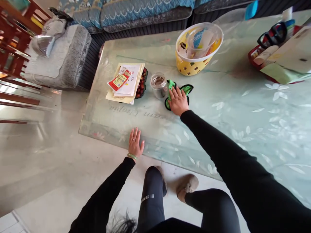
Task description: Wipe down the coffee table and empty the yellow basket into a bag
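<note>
My right hand [178,100] lies flat, fingers spread, on a bright green cloth with a black edge [179,97], pressing it against the glass tabletop [243,106]. A glass jar with a metal-looking inside [158,85] stands just left of the cloth, close to my fingers but apart from them. My left hand [135,143] rests palm down at the table's near edge, touching nothing else. It wears a ring and a green bangle. Further left lies a stack of papers and leaflets [125,84], overlapping a dark tray of red fruit [142,83].
A yellow perforated basket [194,66] holding packets stands at the far side of the table. A red tray [255,56] with glasses, papers and boxes sits at the far right. A grey sofa lies behind, wooden chairs stand left, and my legs show below the table edge.
</note>
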